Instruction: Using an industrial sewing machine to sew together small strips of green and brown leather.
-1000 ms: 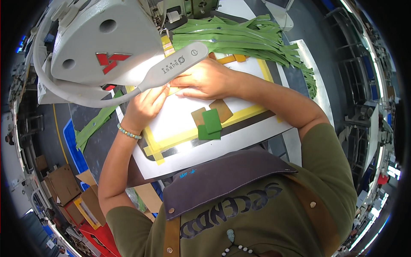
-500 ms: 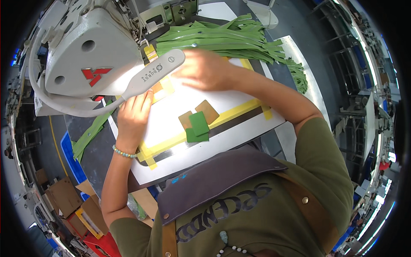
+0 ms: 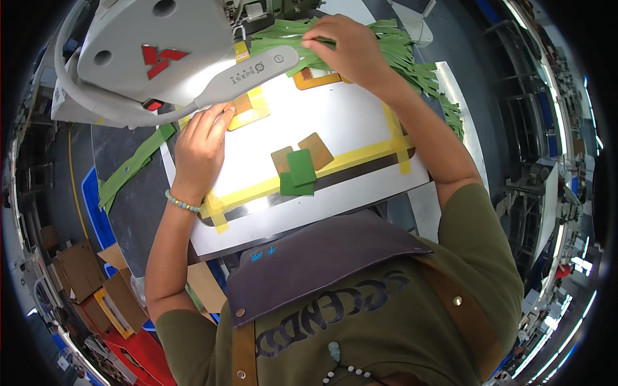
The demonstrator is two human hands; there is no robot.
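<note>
On the left of the white work plate [image 3: 335,122], my left hand [image 3: 203,145] lies with its fingers stretched out. Their tips touch the edge of a yellow-edged piece [image 3: 257,112] with a tan patch [image 3: 242,103] on it, close to the machine. My right hand [image 3: 351,51] is over the far edge of the plate, above a heap of green strips [image 3: 283,32]. Its thumb and forefinger come together in a pinch; whatever is between them is too small to make out. Green and tan rectangular pieces [image 3: 301,168] overlap near the front of the plate.
A white sewing machine head [image 3: 135,71] stands at the left. Its grey lamp arm [image 3: 251,74] reaches over the plate. More green strips [image 3: 138,161] lie on the dark table at left. An orange-yellow frame-shaped piece [image 3: 315,80] is near my right wrist. Cardboard boxes [image 3: 80,273] stand lower left.
My right hand has moved away from beside the lamp, up and right to the green strips. My left hand remains by the yellow-edged piece. The whole view has shifted slightly.
</note>
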